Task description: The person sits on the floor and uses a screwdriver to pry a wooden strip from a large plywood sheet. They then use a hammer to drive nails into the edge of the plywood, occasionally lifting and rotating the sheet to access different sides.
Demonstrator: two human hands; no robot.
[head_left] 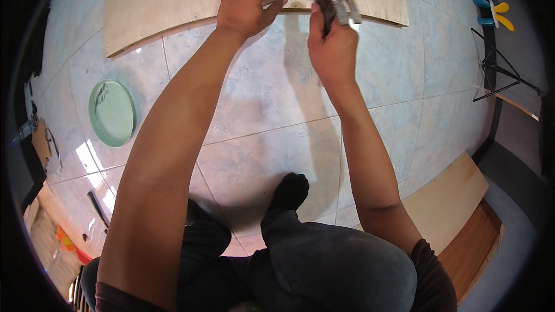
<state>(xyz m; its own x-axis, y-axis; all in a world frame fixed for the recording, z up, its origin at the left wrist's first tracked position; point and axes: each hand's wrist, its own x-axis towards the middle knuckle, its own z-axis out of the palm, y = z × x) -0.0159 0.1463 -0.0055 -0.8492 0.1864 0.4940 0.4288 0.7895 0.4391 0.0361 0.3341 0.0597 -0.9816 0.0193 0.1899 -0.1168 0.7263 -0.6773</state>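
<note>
A pale plywood board (162, 6) lies at the far side, its near edge bowed by the lens. Over that edge, my left hand (245, 3) has its thumb and forefinger pinched together; anything between the tips is too small to name. My right hand (335, 46) is wrapped round the handle of a claw hammer (332, 1). The hammer's metal head is slightly blurred and sits above the board's edge, to the right of my left fingertips. Most of the handle is hidden in my grip.
On the tiled floor (260, 115) at left stands a light green plate (118, 124) with small dark nails (101, 92) in it. More wooden boards (445, 196) lie at lower right. A thin black metal stand (503, 69) is at far right. My socked foot (289, 190) rests below.
</note>
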